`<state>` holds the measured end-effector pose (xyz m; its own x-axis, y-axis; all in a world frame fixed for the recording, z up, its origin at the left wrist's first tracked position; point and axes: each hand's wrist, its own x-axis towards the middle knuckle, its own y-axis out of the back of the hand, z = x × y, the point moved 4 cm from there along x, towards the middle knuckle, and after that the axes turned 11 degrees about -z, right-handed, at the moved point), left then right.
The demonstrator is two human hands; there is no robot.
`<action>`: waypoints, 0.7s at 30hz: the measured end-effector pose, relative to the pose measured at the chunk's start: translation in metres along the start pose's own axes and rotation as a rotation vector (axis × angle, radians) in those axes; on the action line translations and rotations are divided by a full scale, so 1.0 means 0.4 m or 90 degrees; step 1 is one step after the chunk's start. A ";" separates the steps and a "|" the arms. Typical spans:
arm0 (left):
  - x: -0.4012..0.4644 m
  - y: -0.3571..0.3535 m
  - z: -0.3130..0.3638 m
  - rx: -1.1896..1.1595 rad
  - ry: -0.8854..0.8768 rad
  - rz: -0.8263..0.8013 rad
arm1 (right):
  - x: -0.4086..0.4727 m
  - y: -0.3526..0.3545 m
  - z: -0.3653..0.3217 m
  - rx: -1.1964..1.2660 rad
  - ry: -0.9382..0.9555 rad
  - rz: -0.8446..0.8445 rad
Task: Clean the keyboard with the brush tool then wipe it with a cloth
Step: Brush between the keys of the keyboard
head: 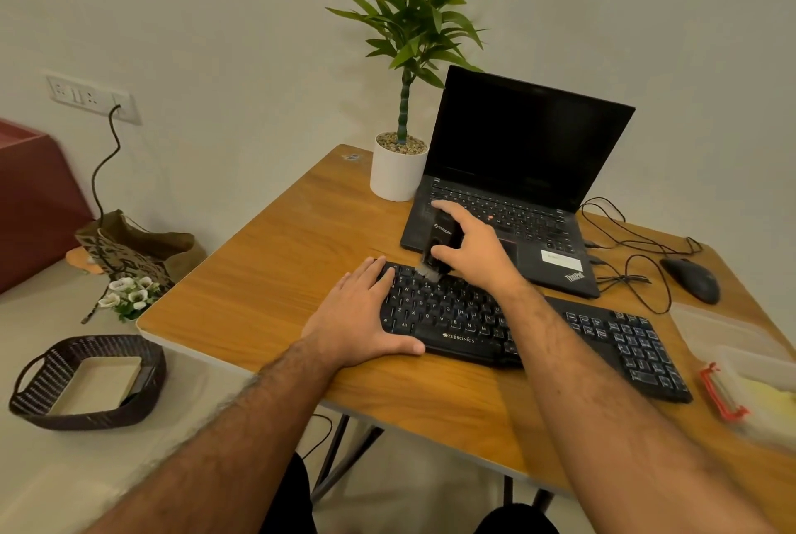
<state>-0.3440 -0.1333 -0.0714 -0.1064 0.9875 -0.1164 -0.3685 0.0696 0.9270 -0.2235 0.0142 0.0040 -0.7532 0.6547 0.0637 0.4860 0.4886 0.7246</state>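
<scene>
A black keyboard (603,335) lies across the wooden table (267,275) in front of me. My right hand (471,247) grips a black brush tool (439,238), its bristles down on the upper-left rows of keys. My left hand (359,314) rests flat on the keyboard's left end, fingers straight and the thumb along the front edge. A yellow cloth (771,402) lies in a clear container at the right edge of the table.
An open black laptop (517,171) stands behind the keyboard, beside a potted plant (398,165). A black mouse (691,279) and its cables lie at the right. A dark woven basket (86,382), white flowers (129,294) and a paper bag (138,249) are on the floor at the left.
</scene>
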 end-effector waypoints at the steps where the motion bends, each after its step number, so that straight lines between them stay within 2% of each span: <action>1: 0.001 -0.001 0.000 0.001 0.001 0.001 | -0.004 0.014 0.009 -0.045 -0.019 0.001; 4: 0.003 -0.003 -0.001 0.002 0.002 -0.003 | -0.021 0.050 0.028 -0.144 -0.064 0.042; 6: 0.005 -0.005 -0.003 0.004 0.002 -0.003 | -0.037 0.052 0.031 -0.055 -0.064 0.071; 9: 0.005 -0.005 -0.004 0.002 -0.001 -0.002 | -0.058 0.023 0.020 0.078 -0.013 0.038; 11: 0.003 -0.005 -0.003 0.002 -0.002 0.001 | -0.071 0.022 0.023 0.049 -0.007 0.029; 15: 0.001 -0.003 -0.001 0.005 0.001 -0.005 | -0.091 0.065 0.044 -0.096 -0.069 0.107; 17: 0.000 -0.002 0.003 0.016 -0.002 -0.003 | -0.100 0.056 0.034 -0.043 -0.062 0.106; 21: -0.011 0.001 0.014 0.083 -0.007 0.023 | -0.113 0.025 0.016 0.066 -0.019 0.035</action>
<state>-0.3384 -0.1368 -0.0684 -0.1075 0.9910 -0.0792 -0.2408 0.0513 0.9692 -0.1816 -0.0068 0.0038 -0.7107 0.6989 0.0798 0.5709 0.5068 0.6459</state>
